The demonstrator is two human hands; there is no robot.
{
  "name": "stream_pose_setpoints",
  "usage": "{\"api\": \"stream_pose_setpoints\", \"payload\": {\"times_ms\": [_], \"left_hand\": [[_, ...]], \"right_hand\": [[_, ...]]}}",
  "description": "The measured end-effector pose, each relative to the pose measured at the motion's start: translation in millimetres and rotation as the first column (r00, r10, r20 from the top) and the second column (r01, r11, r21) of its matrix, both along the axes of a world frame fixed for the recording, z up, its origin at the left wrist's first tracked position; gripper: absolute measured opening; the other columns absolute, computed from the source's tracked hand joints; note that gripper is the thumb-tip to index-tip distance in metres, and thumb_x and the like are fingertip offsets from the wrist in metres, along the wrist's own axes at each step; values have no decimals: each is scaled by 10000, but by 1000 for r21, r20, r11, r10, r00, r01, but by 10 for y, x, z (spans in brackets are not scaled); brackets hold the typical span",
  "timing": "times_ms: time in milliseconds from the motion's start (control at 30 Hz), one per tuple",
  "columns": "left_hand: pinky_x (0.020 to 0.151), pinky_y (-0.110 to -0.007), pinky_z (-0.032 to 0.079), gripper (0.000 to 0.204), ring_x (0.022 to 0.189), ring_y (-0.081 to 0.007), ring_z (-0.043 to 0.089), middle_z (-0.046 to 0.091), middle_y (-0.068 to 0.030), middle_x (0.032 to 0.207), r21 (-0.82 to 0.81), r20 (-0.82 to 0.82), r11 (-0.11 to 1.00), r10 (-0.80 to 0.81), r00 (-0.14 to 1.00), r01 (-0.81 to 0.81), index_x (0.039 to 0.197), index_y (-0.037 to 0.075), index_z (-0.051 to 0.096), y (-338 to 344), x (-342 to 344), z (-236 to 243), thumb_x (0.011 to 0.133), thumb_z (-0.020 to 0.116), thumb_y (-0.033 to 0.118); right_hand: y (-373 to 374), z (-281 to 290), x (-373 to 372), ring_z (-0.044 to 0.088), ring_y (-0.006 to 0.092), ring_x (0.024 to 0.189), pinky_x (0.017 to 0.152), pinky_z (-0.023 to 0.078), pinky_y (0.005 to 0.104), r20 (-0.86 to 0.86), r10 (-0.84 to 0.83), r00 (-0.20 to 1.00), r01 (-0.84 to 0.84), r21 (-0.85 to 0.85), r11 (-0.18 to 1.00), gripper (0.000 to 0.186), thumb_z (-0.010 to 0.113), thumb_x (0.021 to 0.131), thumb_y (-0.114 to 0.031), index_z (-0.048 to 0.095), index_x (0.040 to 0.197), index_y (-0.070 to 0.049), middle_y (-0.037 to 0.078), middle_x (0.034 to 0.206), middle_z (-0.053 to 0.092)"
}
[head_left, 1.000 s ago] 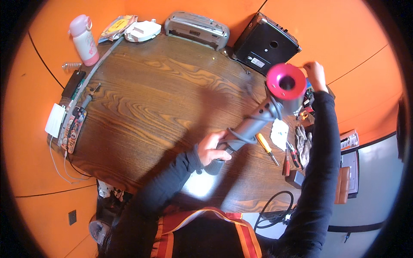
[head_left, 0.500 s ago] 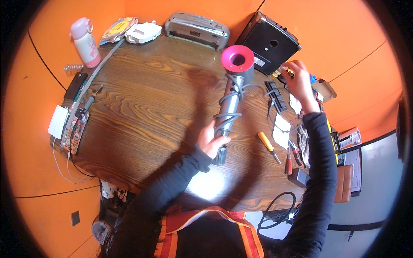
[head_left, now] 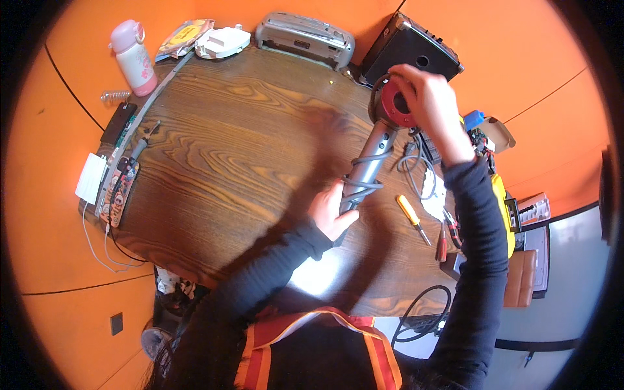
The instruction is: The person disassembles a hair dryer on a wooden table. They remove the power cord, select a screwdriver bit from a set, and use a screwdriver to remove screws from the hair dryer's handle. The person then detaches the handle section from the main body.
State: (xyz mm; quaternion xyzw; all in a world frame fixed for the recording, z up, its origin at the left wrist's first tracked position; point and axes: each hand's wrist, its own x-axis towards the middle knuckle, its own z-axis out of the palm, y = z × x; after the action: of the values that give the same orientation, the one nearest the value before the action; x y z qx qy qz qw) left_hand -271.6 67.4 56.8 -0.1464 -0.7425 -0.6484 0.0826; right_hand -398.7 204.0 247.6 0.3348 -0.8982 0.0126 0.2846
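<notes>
A grey hair dryer with a pink ring at its head and a grey cord coiled round its handle is held at a slant over the table. My left hand grips the lower handle. Above the pink ring, my right hand has its fingers closed on a loop of the cord, partly covering the head. More cord hangs beside the dryer. A yellow screwdriver, a red-handled screwdriver, pliers and a white cloth lie to the right below it.
The wooden table has a black amplifier, a grey device and a white part along the back. A bottle, phones and cables line the left. A yellow case and brown leather item are at the right.
My right hand has moved left from the table's right side onto the dryer's head. The dryer swung more upright, then tilted slightly rightward again, with my left hand still holding it.
</notes>
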Motion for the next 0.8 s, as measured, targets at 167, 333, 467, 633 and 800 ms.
{"api": "stream_pose_setpoints", "payload": {"times_ms": [167, 333, 467, 633, 800], "left_hand": [[659, -375, 445, 392, 709, -319, 575, 575, -181, 786, 21, 34, 999, -36, 999, 35, 963, -18, 473, -6, -12, 13, 650, 638, 150], [639, -369, 454, 399, 669, -289, 570, 564, -160, 757, 62, -30, 991, -119, 992, 121, 974, -20, 474, 7, -15, 13, 648, 633, 146], [584, -340, 494, 408, 603, -222, 569, 541, -111, 726, 556, 290, 783, -496, 818, 278, 1018, -13, 468, 4, 19, 26, 659, 607, 121], [563, -319, 523, 482, 588, -177, 564, 512, -85, 764, 791, 174, 559, -594, 786, 247, 1102, -5, 425, -4, 27, 57, 664, 604, 86], [546, -332, 518, 445, 574, -187, 558, 507, -98, 745, 779, 249, 626, -325, 912, 11, 1093, -3, 430, 9, -27, 34, 677, 576, 66]], "right_hand": [[257, 103, -567, 637, 192, 657, 633, 496, 301, 550, -86, 830, 183, -124, 975, 184, 637, 747, -178, 685, 852, -35, 118, 743, 658], [561, 46, -837, 580, 116, 612, 600, 483, 257, 679, -136, 721, 203, -19, 979, 184, 636, 765, -172, 681, 865, -25, 49, 708, 651], [794, -92, -862, 546, 63, 642, 592, 468, 240, 745, -15, 667, 179, -140, 974, 180, 621, 786, -133, 659, 887, 11, 3, 728, 638], [1153, -394, -655, 515, 77, 616, 567, 438, 250, 668, -176, 723, 241, -6, 970, 214, 647, 792, -208, 649, 845, 0, 20, 672, 611], [1396, -182, -333, 453, 41, 567, 505, 368, 202, 725, -87, 683, 375, -246, 894, 182, 613, 830, -196, 650, 884, -27, -38, 653, 537]]}}
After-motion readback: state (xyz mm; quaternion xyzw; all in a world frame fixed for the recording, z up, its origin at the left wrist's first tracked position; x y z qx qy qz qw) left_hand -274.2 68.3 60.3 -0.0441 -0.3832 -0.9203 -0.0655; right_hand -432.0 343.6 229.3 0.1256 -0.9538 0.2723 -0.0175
